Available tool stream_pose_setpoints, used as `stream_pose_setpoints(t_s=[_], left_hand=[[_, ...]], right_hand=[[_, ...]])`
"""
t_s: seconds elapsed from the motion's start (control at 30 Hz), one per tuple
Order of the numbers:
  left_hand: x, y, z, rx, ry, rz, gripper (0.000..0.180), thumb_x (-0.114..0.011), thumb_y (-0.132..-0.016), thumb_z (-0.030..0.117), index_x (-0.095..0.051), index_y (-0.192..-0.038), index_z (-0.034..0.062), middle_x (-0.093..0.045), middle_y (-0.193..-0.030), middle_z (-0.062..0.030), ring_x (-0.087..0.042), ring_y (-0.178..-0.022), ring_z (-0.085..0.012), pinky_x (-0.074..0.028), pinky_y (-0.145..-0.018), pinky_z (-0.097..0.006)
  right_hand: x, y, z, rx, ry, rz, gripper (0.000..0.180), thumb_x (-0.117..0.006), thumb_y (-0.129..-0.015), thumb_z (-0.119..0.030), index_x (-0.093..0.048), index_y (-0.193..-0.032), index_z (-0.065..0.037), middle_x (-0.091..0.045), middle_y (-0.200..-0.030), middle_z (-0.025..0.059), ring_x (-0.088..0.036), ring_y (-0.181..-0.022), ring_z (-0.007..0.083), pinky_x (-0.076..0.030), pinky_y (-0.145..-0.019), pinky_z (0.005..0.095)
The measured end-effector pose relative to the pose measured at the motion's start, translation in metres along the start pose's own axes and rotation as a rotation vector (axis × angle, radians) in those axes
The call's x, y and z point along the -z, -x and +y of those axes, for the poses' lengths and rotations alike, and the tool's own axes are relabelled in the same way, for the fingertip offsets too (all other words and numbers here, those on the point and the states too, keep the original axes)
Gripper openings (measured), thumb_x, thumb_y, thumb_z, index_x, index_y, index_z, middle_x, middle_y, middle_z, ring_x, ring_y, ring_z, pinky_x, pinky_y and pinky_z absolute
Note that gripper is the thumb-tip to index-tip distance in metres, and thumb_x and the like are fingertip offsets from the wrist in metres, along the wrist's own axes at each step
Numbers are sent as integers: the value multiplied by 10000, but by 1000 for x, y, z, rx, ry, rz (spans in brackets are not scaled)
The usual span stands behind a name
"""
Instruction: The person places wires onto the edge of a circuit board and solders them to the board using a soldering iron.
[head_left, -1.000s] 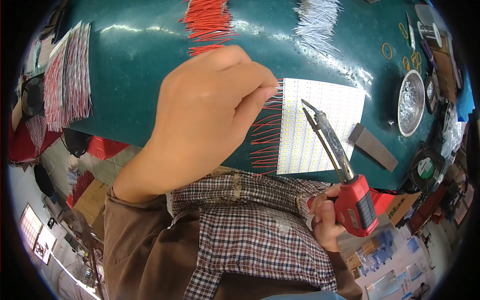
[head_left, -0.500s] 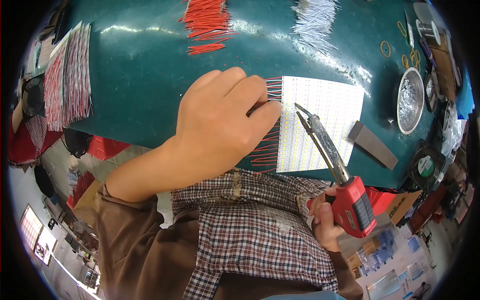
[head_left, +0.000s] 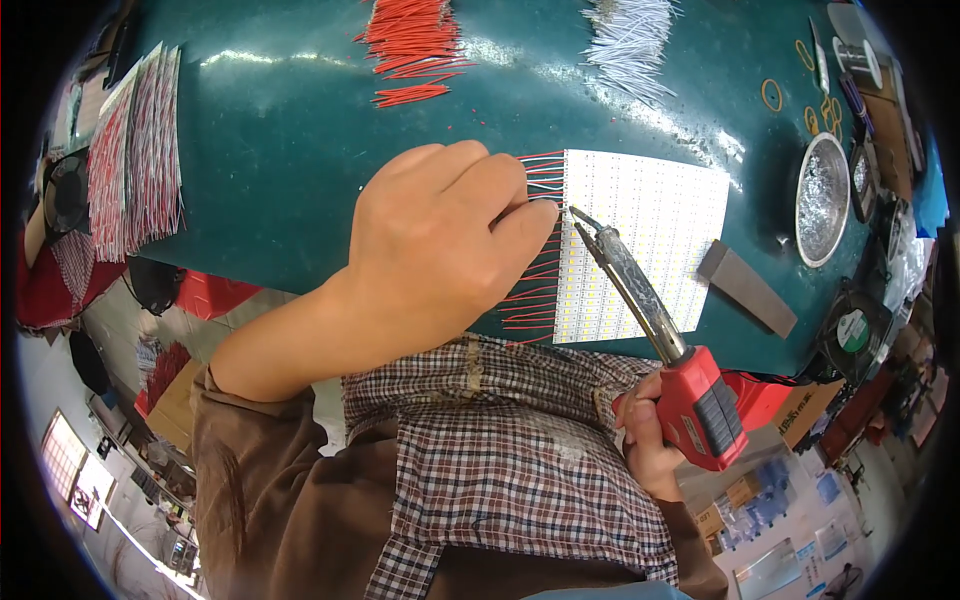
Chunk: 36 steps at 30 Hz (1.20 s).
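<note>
Head view shows your left hand [head_left: 440, 250] curled, its fingertips [head_left: 535, 215] pinching a red wire at the left edge of the white panel [head_left: 650, 250]. Your right hand [head_left: 650, 450] is closed around the red handle of the soldering iron [head_left: 640, 290], and the iron's tip stands just beside those fingertips.

The risk is a burn, I think: the hot tip is very near your fingers, and a small slip of either hand could bring them together. The thin wire may also slide out of place under the tip.

The table [head_left: 300, 150] is dark green and shiny. Beyond your left hand lie loose red wires [head_left: 410, 45] and white wires [head_left: 630, 40]; beyond your right hand stands a metal bowl [head_left: 822, 198].
</note>
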<state>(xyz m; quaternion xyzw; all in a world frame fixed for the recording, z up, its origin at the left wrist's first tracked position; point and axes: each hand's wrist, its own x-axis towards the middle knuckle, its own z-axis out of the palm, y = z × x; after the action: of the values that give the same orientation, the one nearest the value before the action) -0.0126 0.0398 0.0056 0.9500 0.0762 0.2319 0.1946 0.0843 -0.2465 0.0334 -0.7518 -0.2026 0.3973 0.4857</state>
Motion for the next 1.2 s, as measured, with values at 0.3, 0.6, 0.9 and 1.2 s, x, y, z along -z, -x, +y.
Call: stream_pose_setpoints(t_s=[0.3, 0.6, 0.9, 1.2], left_hand=[[-1, 1, 0, -2, -24, 2, 277, -762, -603, 16, -700, -866, 77, -522, -699, -5, -518, -599, -171, -400, -511, -304], [-1, 1, 0, -1, -25, 4, 277, -759, -596, 15, -701, -860, 75, -520, -696, -2, -512, -597, -168, -392, -507, -302], [3, -2, 6, 19, -2, 0, 260, -753, -623, 29, -711, -874, 84, -523, -703, 4, -497, -598, -166, -376, -515, -304], [-4, 2, 2, 3, 31, 25, 262, -768, -619, 29, -710, -870, 78, -526, -699, -10, -506, -588, -179, -386, -504, -313]], right_hand=[[-3, -4, -3, -28, -21, -25, 167, -588, -924, -125, -494, -853, -7, -439, -673, 29, -388, -467, 84, -410, -470, 260], [-4, -3, -5, 4, -70, 21, 169, -586, -926, -123, -480, -876, -1, -445, -676, 35, -383, -450, 84, -413, -466, 257], [-6, -1, -4, 27, -154, 38, 221, -597, -925, -134, -493, -1057, 9, -423, -609, 11, -387, -445, 88, -407, -469, 264], [5, 9, 10, 21, -2, -4, 286, -631, -927, -171, -487, -1101, 5, -440, -604, 9, -398, -467, 87, -412, -484, 267]])
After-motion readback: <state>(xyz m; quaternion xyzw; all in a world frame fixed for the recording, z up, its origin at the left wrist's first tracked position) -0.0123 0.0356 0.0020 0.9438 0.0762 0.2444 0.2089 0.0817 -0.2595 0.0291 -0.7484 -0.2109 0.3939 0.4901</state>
